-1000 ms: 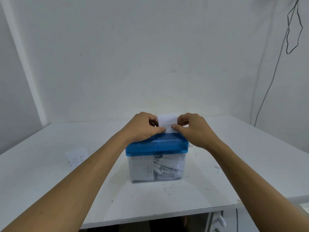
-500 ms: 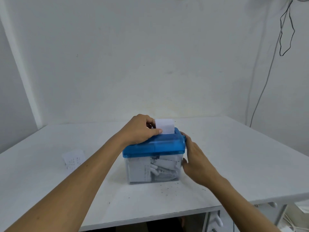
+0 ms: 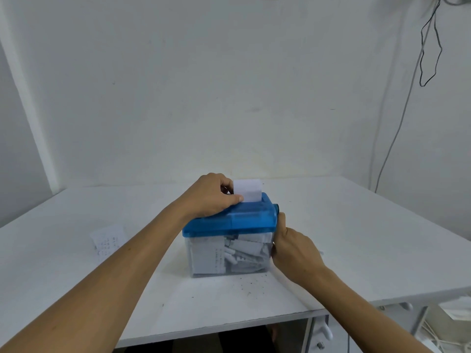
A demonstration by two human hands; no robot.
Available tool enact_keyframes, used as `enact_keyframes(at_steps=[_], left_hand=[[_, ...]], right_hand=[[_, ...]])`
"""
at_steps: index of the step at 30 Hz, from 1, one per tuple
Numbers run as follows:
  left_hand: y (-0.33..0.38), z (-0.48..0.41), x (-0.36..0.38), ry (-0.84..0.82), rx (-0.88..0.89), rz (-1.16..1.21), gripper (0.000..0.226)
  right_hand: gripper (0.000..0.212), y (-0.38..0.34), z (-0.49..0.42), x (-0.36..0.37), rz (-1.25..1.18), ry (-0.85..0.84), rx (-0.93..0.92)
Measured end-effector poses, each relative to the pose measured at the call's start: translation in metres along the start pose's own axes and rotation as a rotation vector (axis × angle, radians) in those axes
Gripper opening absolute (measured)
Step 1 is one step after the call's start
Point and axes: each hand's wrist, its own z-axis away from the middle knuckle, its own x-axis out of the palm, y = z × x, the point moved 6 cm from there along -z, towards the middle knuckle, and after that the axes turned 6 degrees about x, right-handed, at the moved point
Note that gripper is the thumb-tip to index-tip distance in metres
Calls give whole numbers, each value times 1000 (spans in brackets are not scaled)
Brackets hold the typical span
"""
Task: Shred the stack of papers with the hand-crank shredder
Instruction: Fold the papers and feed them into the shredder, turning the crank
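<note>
Blue-lidded shredder (image 3: 237,220) holds a white slip (image 3: 247,190) upright in its top slot, pinched by the left hand (image 3: 211,197) resting on its lid. The right hand (image 3: 293,250) sits against its right side (grip hidden); best to crank evenly, steadying the lid and letting the slip feed straight.

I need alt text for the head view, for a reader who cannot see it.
A left hand holds a white paper upright in the top of a blue-lidded shredder on a white table; the right hand touches the shredder's right side.
</note>
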Motion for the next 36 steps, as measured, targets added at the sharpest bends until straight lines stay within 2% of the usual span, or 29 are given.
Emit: enact_keyframes(at_steps=[2, 6, 9, 15, 18, 21, 23, 25, 28, 29, 33, 36], left_hand=[[1, 0, 1, -8, 2, -13, 23], [0, 1, 7, -78, -25, -8, 70], [-5, 0, 12, -98, -56, -83, 92], [-5, 1, 12, -115, -82, -92, 80], [-4, 3, 10, -106, -79, -53, 80], [-1, 4, 11, -126, -80, -37, 69], [0, 4, 11, -135, -82, -30, 67], [1, 4, 9, -132, -80, -24, 69], [0, 5, 11, -130, -81, -6, 73], [-1, 5, 12, -125, -81, -7, 75], [-4, 1, 13, -108, -65, -58, 86], [-6, 0, 14, -104, -56, -54, 97]], right_hand=[[51, -1, 3, -4, 71, 18, 5], [49, -3, 6, -10, 168, 12, 23], [35, -6, 10, -20, 181, -37, 41], [5, -16, 0, -60, 266, -423, 60], [26, -15, -15, -68, 293, -685, 84], [41, -15, -30, -78, 274, -998, 151], [45, -16, -40, -89, 254, -1143, 162], [41, -14, -56, -102, 150, -1199, 203], [28, -15, -78, -118, 11, -1115, 234], [27, -16, -85, -121, -21, -1036, 227], [48, -8, -107, -110, -190, -606, 153], [42, 4, -106, -76, -386, -354, 134]])
